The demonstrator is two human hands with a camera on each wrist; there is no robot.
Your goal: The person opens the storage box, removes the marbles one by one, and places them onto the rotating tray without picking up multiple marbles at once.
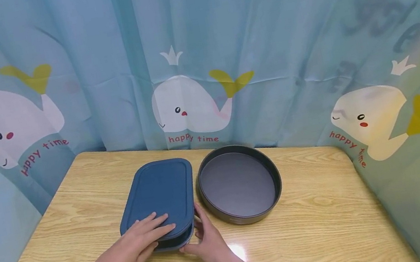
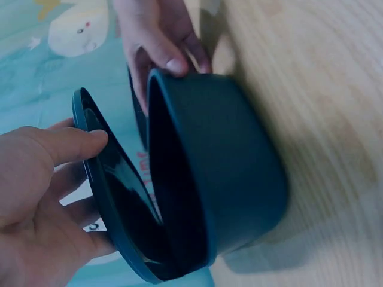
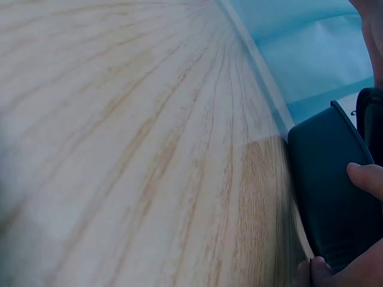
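A dark blue rectangular box (image 2: 233,161) with rounded corners stands on the table. Its blue lid (image 1: 165,189) is tilted up at the near end, leaving a gap through which the dark inside shows. My left hand (image 1: 144,237) pinches the lid's near edge, fingers spread on top and the thumb (image 2: 90,143) under the rim. At the box's near right corner, my right hand (image 1: 211,244) grips the wall, thumb in front and fingers along the right side. In the right wrist view the box wall (image 3: 332,179) appears beside that hand's thumb.
A round dark grey pan (image 1: 239,184) stands right of the box, close to the right hand's fingers. The wooden table (image 1: 325,223) extends on both sides. Behind its far edge hangs a blue curtain (image 1: 277,36) printed with whales.
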